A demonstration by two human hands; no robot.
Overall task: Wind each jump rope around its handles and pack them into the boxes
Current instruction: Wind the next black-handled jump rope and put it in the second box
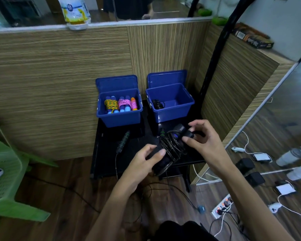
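My left hand grips the near end of a pair of black jump-rope handles with black cord wound around their middle. My right hand pinches the far end of the same bundle. Loose cord hangs from it to the floor. Behind stand two open blue boxes on a black table. The left box holds three wound coloured ropes with blue and orange handles. In the right box lies one wound black rope. Another black handle with green bands lies loose on the table.
A wood-grain partition rises behind the boxes and to the right. A green plastic chair stands at the left. On the floor at the right lie a power strip, chargers and white cables. A black pole leans beside the right box.
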